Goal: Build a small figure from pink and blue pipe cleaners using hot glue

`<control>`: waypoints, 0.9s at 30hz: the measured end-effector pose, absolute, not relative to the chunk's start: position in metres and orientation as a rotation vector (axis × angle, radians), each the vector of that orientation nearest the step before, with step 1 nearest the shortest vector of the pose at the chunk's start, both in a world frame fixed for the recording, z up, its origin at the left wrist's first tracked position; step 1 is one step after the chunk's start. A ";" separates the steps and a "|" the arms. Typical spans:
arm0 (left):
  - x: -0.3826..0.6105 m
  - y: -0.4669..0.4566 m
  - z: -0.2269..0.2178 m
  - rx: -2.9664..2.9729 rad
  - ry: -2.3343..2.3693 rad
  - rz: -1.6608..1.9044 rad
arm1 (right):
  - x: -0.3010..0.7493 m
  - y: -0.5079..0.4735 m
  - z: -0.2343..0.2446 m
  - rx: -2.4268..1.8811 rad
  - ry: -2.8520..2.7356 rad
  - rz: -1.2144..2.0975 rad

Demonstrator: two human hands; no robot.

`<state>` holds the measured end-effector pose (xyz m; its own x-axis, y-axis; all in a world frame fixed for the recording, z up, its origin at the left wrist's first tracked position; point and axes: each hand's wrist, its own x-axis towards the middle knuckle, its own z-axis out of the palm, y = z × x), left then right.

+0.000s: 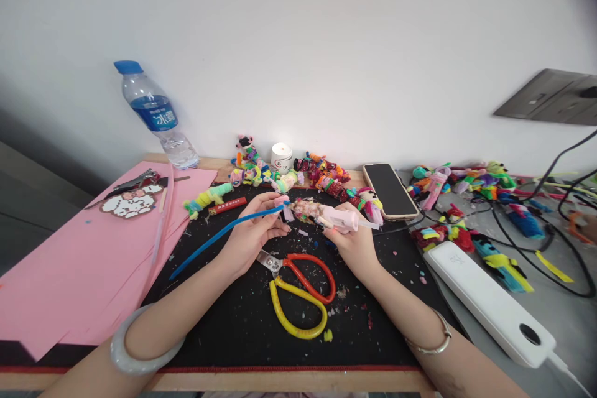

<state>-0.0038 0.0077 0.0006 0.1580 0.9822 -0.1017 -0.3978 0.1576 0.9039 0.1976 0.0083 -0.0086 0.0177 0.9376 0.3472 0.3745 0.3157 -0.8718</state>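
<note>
My left hand pinches a small pink fuzzy piece with a long blue pipe cleaner trailing down to the left. In my right hand is a pink hot glue gun, a clear glue stick poking out of its back end. Its front end, crusted with coloured fluff, points left and comes close to the piece in my left hand; whether they touch I cannot tell. Just below both hands lie scissors with one red and one yellow handle.
Fuzzy pipe-cleaner figures lie along the wall, around a white jar. A phone, a white power bank and black cables are on the right. Pink sheets and a water bottle are on the left. Scraps dot the black mat.
</note>
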 end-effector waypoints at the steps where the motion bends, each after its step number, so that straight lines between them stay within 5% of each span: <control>1: -0.004 0.008 0.000 0.866 0.861 1.189 | 0.198 0.008 -0.009 -1.242 -1.554 0.682; 27: -0.005 0.009 -0.002 0.880 0.809 1.198 | 0.196 0.008 -0.006 -1.231 -1.523 0.726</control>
<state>-0.0048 0.0086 -0.0024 0.1815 0.9815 -0.0618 -0.4237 0.1348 0.8957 0.1959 0.0084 -0.0057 0.0245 0.9446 0.3272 0.3400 0.2999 -0.8913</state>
